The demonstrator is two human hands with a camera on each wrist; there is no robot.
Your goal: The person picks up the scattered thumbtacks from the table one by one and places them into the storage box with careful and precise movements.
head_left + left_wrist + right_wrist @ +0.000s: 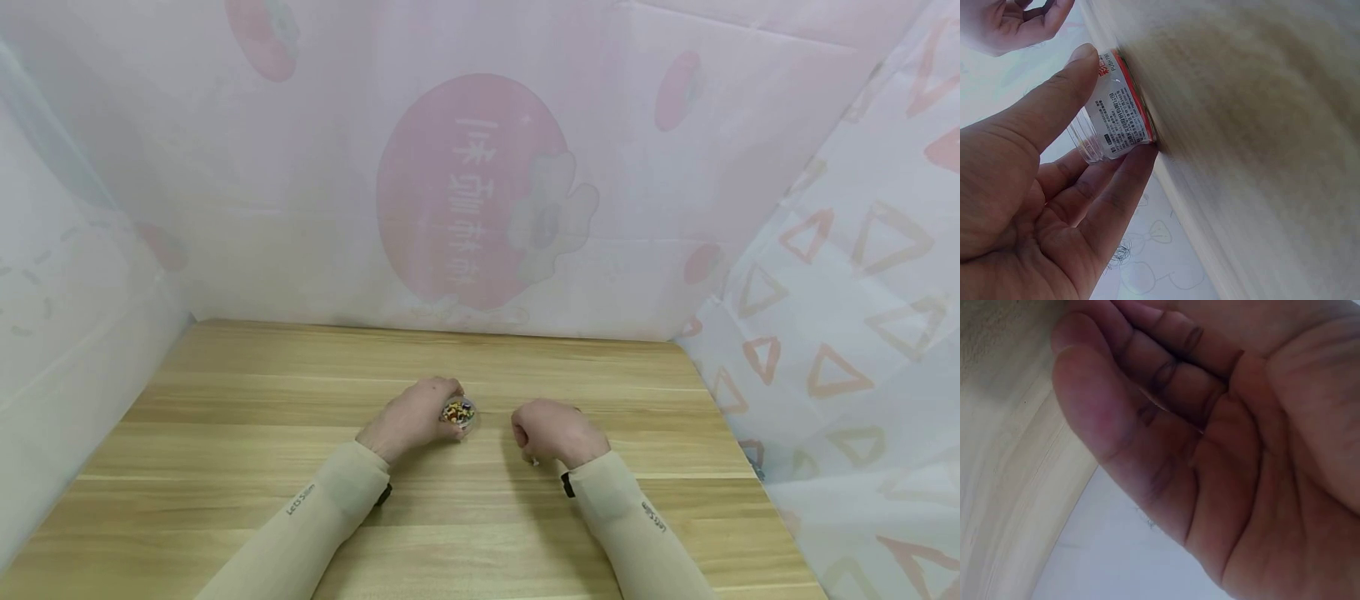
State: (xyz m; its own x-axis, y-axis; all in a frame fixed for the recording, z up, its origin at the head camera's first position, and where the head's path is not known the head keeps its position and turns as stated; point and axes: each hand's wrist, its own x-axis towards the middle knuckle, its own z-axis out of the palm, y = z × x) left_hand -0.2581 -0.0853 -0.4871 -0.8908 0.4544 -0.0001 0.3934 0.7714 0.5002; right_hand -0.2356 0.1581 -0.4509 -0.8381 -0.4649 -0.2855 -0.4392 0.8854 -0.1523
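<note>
A small clear push-pin jar (1119, 106) with a printed label and a red band stands on the wooden tabletop. My left hand (416, 417) grips it from the side, thumb on one face and fingers on the other. From above, the jar's open mouth shows several small gold and dark pins (458, 411). To the right, apart from the jar, my right hand (558, 431) is low over the table with its fingers curled. A tiny pale thing (535, 462) shows just under it, too small to name. Its thumb and index tips are hidden, so whether they pinch anything is unclear.
Both hands are over the wooden table (262, 392). A patterned cloth (315, 200) hangs behind the far edge, and more printed sheets (847, 333) enclose the sides. Pale sleeves cover both forearms, with a dark strap (567, 485) at the right wrist.
</note>
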